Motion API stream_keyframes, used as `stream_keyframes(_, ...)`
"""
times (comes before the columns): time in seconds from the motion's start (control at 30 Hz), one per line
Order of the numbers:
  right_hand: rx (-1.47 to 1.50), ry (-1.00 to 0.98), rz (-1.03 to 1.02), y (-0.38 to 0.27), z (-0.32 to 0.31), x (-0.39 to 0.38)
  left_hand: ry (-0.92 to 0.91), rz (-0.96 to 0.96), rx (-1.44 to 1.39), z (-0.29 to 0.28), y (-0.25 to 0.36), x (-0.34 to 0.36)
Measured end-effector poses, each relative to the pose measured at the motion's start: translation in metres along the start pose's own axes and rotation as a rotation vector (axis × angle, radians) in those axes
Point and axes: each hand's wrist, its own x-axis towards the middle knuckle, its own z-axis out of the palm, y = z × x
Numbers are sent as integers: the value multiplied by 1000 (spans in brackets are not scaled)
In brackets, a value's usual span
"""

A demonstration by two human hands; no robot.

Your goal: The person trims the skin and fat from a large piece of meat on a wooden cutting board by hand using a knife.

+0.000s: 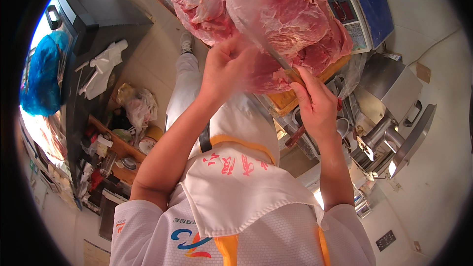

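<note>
A large piece of raw meat [281, 15] lies on a wooden cutting board [285, 102] in front of me. My right hand [318, 101] is closed around the handle of a knife [270, 48], whose long blade points up and to the left over the meat. Against the near left side of the meat is my left hand [230, 66], its fingers curled in and partly blurred. They seem to press or pinch the meat's edge. A second rounded lump of meat [204, 7] sits at the left end of the board.
A weighing scale [345, 10] with a keypad stands right of the board. Metal machinery [389, 88] is farther right, with another knife handle [295, 137] below the board. On the left are a dark cabinet [106, 24], a blue plastic bag [43, 76] and cluttered shelving [116, 143].
</note>
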Motion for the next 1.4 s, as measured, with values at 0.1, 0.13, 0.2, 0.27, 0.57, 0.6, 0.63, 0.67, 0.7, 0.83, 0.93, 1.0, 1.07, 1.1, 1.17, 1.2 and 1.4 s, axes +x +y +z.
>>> stream_keyframes(0.1,-41,-24,-67,0,2,8,-26,0,-10,-3,-3,0)
stream_keyframes(0.13,-64,-27,-81,0,2,11,-39,10,-24,-4,-6,0)
stream_keyframes(0.2,-130,-42,-101,-3,1,12,-41,8,-56,-4,-11,0)
stream_keyframes(0.27,-218,-58,-117,-8,-4,12,-43,1,-62,-5,-14,-2)
stream_keyframes(0.57,-350,-50,-157,-6,4,9,-17,-24,17,-2,-19,-17)
stream_keyframes(0.6,-379,-76,-134,-5,1,6,-17,-27,29,-4,-18,-19)
stream_keyframes(0.63,-408,-102,-110,-3,-4,-2,-17,-30,40,-6,-17,-21)
stream_keyframes(0.67,-434,-132,-92,-1,-9,-7,-21,-38,26,-10,-23,-24)
stream_keyframes(0.7,-411,-140,-78,-1,-13,-12,-25,-47,11,-13,-33,-27)
stream_keyframes(0.83,-285,-97,-89,-6,-13,-7,-73,-105,55,-30,-45,-39)
stream_keyframes(0.93,-227,-70,-92,-3,-10,-1,-109,-139,23,-37,-40,-54)
stream_keyframes(1.0,-197,-56,-92,2,-9,1,-119,-197,-2,-36,-27,-67)
stream_keyframes(1.07,-169,-51,-93,4,-13,-1,-110,-187,-44,-37,-21,-69)
stream_keyframes(1.1,-128,-45,-5,6,-15,-9,-97,-149,-75,-39,-19,-67)
stream_keyframes(1.17,-45,-23,163,7,-18,-28,-49,-62,-42,-40,-12,-60)
stream_keyframes(1.2,39,6,266,4,-19,-32,-13,-12,20,-38,-8,-53)
stream_keyframes(1.4,481,235,460,-6,3,-43,251,589,525,2,21,8)
